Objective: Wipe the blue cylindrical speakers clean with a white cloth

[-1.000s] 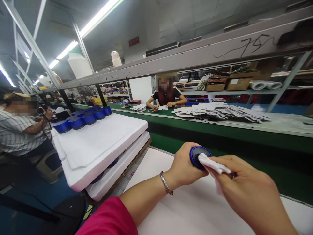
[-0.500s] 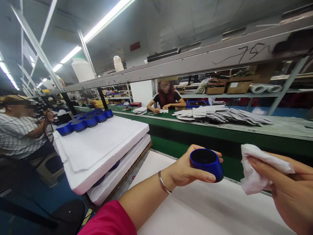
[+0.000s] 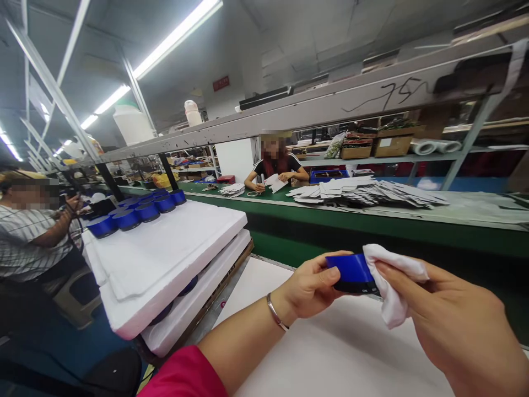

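My left hand grips a small round blue speaker by its left side and holds it above the white table. A black band runs round the speaker's lower edge. My right hand pinches a crumpled white cloth and presses it against the speaker's right side. A thin bracelet circles my left wrist, and a pink sleeve covers that arm.
Stacked white foam trays at left carry several blue speakers. A green conveyor runs behind, with a heap of flat cartons. One person sits across it with papers; another in a striped shirt sits at far left.
My right hand has brought the cloth back onto the speaker after pulling away. My left hand has turned the speaker so its side faces me.
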Motion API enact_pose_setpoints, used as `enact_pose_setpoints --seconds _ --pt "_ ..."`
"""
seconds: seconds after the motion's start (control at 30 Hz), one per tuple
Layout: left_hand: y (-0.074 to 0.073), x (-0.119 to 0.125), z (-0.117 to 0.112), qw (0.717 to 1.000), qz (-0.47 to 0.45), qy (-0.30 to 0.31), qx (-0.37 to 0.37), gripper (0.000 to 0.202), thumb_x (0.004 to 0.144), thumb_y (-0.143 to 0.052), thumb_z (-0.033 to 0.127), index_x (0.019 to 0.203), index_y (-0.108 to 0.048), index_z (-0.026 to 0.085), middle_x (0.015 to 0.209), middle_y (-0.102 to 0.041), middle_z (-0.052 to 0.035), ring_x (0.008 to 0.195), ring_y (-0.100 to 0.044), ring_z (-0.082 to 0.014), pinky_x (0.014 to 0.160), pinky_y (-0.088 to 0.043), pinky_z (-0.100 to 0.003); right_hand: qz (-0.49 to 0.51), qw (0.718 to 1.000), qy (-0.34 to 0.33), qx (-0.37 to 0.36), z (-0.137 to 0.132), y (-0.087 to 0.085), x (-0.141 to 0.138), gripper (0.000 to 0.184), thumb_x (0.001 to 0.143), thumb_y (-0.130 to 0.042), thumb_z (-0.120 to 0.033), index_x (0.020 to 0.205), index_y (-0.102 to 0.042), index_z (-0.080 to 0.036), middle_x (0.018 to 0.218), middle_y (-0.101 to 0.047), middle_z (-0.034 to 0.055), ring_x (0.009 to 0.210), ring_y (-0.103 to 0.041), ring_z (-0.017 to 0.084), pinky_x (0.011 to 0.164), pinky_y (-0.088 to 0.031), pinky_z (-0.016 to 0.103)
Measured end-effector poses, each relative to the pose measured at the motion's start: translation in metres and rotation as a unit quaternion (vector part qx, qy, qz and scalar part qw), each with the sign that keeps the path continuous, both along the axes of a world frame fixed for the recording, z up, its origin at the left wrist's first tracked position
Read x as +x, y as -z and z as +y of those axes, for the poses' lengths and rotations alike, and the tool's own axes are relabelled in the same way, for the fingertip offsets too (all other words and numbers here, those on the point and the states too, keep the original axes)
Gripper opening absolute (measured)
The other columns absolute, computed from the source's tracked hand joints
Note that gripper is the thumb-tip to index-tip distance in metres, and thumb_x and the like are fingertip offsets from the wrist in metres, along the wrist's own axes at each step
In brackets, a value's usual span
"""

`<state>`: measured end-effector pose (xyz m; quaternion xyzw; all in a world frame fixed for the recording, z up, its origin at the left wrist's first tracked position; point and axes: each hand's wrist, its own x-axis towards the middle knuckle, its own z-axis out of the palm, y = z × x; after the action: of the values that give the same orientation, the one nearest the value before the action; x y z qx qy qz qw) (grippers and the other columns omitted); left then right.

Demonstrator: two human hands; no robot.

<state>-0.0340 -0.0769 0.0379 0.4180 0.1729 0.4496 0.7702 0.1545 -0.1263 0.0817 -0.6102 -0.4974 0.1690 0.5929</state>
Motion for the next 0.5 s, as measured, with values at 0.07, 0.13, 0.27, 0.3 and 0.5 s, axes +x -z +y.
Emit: enact_pose_setpoints --seconds 0.07,0.13,0.27,0.3,0.5 --pt "0.000 0.002 -0.001 1.000 -0.003 0.007 -0.006 0.086 0.062 -0.115 0.057 0.132 -0.083 0.020 0.129 -0.078 -0.0150 0.122 -0.073 -0.0331 0.118 -0.054 -0.053 0.081 0.996 0.005 -0.044 0.007 -0.001 0.000 0.059 0.053 -0.087 -0.074 0.088 -0.090 -0.026 0.089 -0.082 0.0105 0.081 -0.081 0.040 0.053 -0.063 0.038" --pt "-0.001 0.004 -0.004 1.000 -0.001 0.004 -0.007 0.087 0.061 -0.115 0.061 0.131 -0.083 0.019 0.127 -0.078 -0.0144 0.121 -0.072 -0.0321 0.118 -0.054 -0.051 0.115 0.991 -0.004 -0.063 0.009 0.001 -0.004 0.064 0.049 -0.089 -0.072 0.093 -0.090 -0.025 0.094 -0.083 0.0106 0.085 -0.082 0.041 0.055 -0.064 0.038" --pt "-0.007 0.000 -0.009 1.000 0.005 -0.016 0.009 0.090 0.058 -0.117 0.064 0.130 -0.085 0.020 0.121 -0.078 -0.0115 0.110 -0.071 -0.0249 0.106 -0.056 -0.041 0.122 0.990 -0.047 -0.061 0.010 0.009 -0.013 0.068 0.056 -0.091 -0.073 0.103 -0.091 -0.024 0.094 -0.083 0.0088 0.087 -0.081 0.040 0.062 -0.068 0.040" --pt "-0.008 -0.002 -0.010 1.000 0.009 -0.011 0.010 0.091 0.057 -0.118 0.062 0.131 -0.085 0.021 0.122 -0.078 -0.0113 0.109 -0.071 -0.0240 0.104 -0.057 -0.040 0.120 0.989 -0.054 -0.067 0.012 0.011 -0.013 0.065 0.058 -0.091 -0.073 0.101 -0.092 -0.024 0.091 -0.082 0.0087 0.084 -0.081 0.039 0.059 -0.067 0.039" --pt "-0.009 -0.006 -0.004 1.000 -0.004 -0.008 -0.026 0.090 0.059 -0.117 0.059 0.136 -0.085 0.025 0.145 -0.077 -0.0155 0.124 -0.073 -0.0296 0.104 -0.058 -0.040 0.135 0.989 0.008 -0.062 0.016 0.012 0.004 0.059 0.054 -0.089 -0.071 0.089 -0.090 -0.024 0.084 -0.079 0.0102 0.085 -0.079 0.039 0.055 -0.061 0.036"
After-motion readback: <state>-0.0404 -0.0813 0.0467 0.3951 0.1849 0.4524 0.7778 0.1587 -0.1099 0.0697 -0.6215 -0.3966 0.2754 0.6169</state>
